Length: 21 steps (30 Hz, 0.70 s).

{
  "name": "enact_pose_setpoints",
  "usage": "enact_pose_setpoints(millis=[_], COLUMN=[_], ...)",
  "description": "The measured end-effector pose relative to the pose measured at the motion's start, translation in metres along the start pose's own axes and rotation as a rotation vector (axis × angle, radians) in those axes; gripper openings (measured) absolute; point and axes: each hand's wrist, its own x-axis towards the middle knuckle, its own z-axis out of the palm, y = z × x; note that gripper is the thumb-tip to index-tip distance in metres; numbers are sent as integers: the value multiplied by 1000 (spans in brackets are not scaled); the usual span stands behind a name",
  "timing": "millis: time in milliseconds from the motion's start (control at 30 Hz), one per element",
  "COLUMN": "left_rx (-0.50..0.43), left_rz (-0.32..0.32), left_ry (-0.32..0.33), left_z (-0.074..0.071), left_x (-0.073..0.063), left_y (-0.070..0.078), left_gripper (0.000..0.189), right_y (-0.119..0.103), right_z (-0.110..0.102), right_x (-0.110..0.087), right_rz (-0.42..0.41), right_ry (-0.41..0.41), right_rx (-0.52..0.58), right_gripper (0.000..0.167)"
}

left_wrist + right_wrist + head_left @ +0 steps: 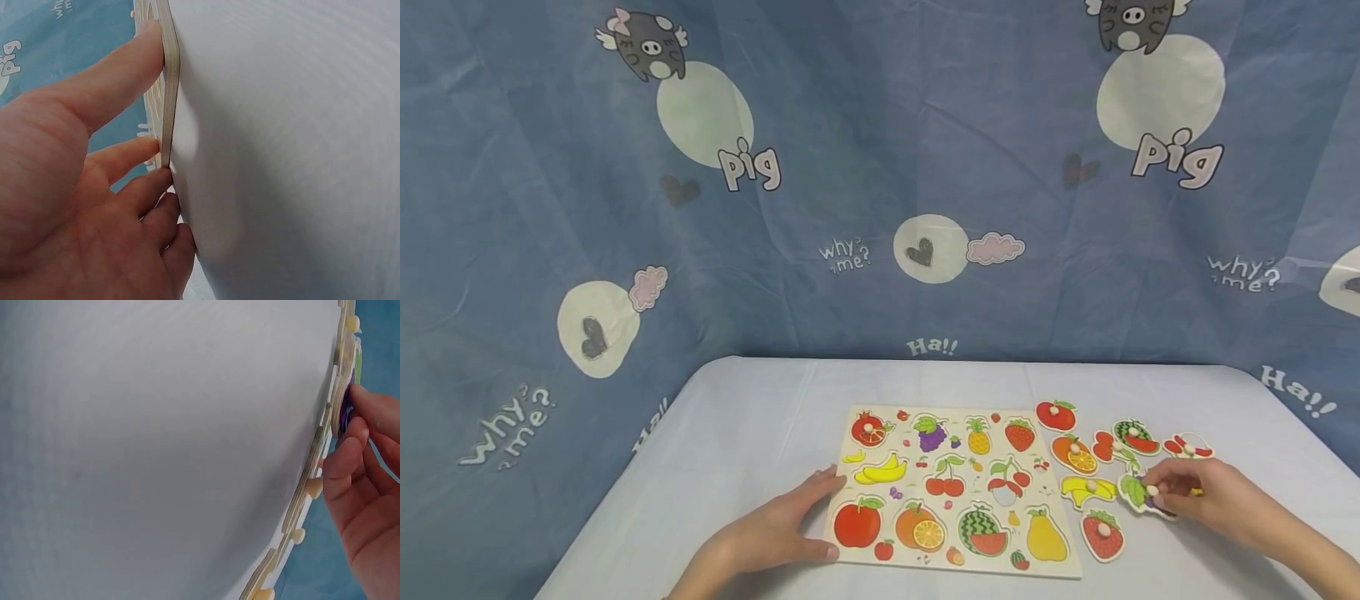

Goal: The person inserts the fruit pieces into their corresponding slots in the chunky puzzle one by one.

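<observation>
Where loose knobbed pieces crowd together to the right of the fruit puzzle board (985, 567), the likeliest faults are a snag or a slip. Nearest the viewer, the strawberry piece (1101, 546) lies just beside the board; a low sweep of the fingers could knock it askew. Farther back, the grape piece (1132, 492) might twist or drop, since its knob (1152, 491) offers only a small hold; its rim, close to the banana piece (1078, 492), could catch there. Uneven pressure on the board's left edge could slide it into the orange piece (1067, 452) and, beyond that, the apple piece (1060, 418) by the far right corner.

Hand poses, nearer first: the left hand (775, 527) is braced against the board rather than clasped round it, thumb at the near left corner, index finger farther back along the same edge; the left wrist view shows the remaining fingers bent beside that edge. The right hand (1213, 500) extends inward from the right, thumb and fingertips drawn together, pinching the grape piece at its knob. Whether that piece is fully clear of the white tabletop (760, 417) cannot be told.
</observation>
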Motion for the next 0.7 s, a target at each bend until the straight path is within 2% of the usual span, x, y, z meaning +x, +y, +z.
enact_pose_setpoints(millis=[700], left_rx=[7], left_rz=[7], left_ry=[11], left_z=[1], left_x=[-1], left_y=[1], left_gripper=[87], right_y=[-29], right_z=[7], right_x=[9], right_rz=[20], right_ry=[120], right_rx=[45], right_gripper=[19])
